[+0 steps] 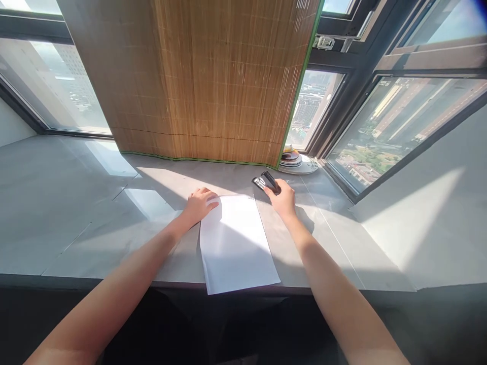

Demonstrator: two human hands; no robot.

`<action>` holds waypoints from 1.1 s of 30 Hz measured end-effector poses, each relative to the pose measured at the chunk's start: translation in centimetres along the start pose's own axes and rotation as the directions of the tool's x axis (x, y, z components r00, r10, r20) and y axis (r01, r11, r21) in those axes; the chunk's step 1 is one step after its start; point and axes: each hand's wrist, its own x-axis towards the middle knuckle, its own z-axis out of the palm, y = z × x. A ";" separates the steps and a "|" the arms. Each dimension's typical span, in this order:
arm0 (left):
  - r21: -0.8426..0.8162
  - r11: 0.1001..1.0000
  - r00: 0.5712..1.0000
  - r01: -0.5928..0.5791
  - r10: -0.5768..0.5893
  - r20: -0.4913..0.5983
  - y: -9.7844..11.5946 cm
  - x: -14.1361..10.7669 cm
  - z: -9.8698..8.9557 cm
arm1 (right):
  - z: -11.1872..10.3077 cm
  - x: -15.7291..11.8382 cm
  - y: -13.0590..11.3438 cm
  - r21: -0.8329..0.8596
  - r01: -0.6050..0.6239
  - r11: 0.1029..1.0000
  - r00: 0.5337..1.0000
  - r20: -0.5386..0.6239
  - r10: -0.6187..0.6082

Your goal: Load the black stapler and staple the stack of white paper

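A stack of white paper (pixel 239 243) lies on the grey sill, its near edge jutting slightly past the front. My left hand (pixel 198 205) is closed at the paper's far left corner, with the thumb on top of the sheets; the undersides of the fingers are hidden. In my right hand (pixel 283 196) is a black stapler (pixel 269 178), gripped at its rear end. Its jaws point left and stand apart, just beyond the paper's far right corner. Between the stapler and the paper there is a small gap.
A bamboo blind (pixel 220 86) with green edging hangs down to the back of the sill (pixel 95 218). Stacked plates (pixel 294 161) stand in the back right corner by the windows. A white wall (pixel 429 218) bounds the right side. Sunlight and shadow cross the surface.
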 end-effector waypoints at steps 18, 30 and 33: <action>-0.306 0.942 0.990 0.140 -0.143 0.013 0.8 0.2 -2.1 | -0.9 -0.4 -0.5 -0.069 0.025 0.997 0.947 0.322 -0.001; -0.247 0.955 0.986 0.166 -0.161 0.039 2.3 -0.1 -2.4 | -1.5 -0.6 -1.8 -0.130 0.136 0.982 0.911 0.406 -0.073; -0.267 0.948 0.985 0.173 -0.173 0.025 2.8 -0.2 -2.0 | -1.1 -0.6 -2.4 -0.128 0.148 0.981 0.917 0.389 -0.088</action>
